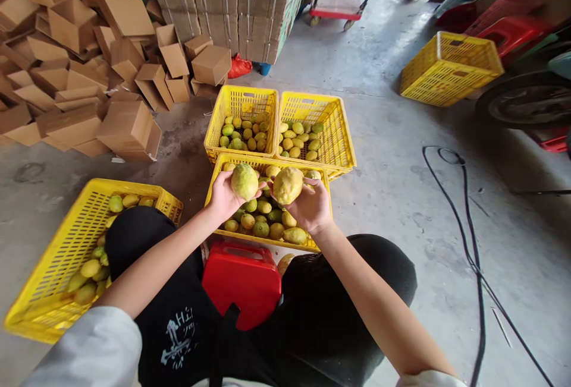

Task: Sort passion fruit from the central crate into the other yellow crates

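Note:
My left hand (223, 200) is closed around a round, green-yellow lemon (244, 182). A yellow, bumpy lemon (288, 185) rests in the curled fingers of my right hand (314, 207). Both fruits are held up side by side, a little apart, over the near yellow crate (267, 240). That crate holds many loose lemons (261, 229), green and yellow mixed; my hands hide some of them. Just beyond it stand two more yellow crates, the left one (241, 95) and the right one (341, 131), each with lemons in the bottom.
By my left knee is another yellow crate (49, 256) with lemons. A red stool (243, 286) stands between my legs. Cardboard boxes (129, 125) are heaped at the far left. At right are a yellow crate (450, 69), a black cable (473, 244) and a trolley (336, 3).

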Motion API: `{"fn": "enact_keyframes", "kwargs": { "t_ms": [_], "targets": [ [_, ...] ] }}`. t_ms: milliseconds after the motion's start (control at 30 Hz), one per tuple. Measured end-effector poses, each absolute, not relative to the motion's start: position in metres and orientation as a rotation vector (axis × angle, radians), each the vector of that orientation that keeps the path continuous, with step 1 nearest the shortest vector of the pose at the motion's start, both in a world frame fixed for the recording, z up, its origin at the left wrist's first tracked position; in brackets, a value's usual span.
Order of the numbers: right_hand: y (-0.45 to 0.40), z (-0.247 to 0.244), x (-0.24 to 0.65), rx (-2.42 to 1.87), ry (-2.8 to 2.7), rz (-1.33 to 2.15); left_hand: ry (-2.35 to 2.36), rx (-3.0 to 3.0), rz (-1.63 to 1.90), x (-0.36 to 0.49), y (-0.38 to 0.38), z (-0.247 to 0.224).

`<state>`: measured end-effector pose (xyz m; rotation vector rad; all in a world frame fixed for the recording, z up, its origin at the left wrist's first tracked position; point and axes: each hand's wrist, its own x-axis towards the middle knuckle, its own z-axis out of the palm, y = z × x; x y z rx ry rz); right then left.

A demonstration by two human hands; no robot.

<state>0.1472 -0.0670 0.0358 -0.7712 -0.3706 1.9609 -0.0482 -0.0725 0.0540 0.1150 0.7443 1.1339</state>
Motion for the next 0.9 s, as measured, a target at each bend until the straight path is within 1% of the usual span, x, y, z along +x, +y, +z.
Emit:
{"fn": "enact_keyframes", "kwargs": {
  "t_ms": [200, 533, 900],
  "targets": [
    [-0.067, 0.0344, 0.149, -0.77, -0.345, 1.923, 0.739, 0.161, 1.085, -0.0474, -0.0707, 0.0534],
    [-0.0664, 0.0314, 0.1504, -0.819, -0.294, 1.973, 0.731, 0.233, 1.02, -0.049, -0.0712, 0.0492],
    [-0.0681, 0.0316, 0.1496, -0.871, -0.321, 1.845, 0.736, 0.193, 1.035, -0.051, -0.0721, 0.0474]
  ]
}}
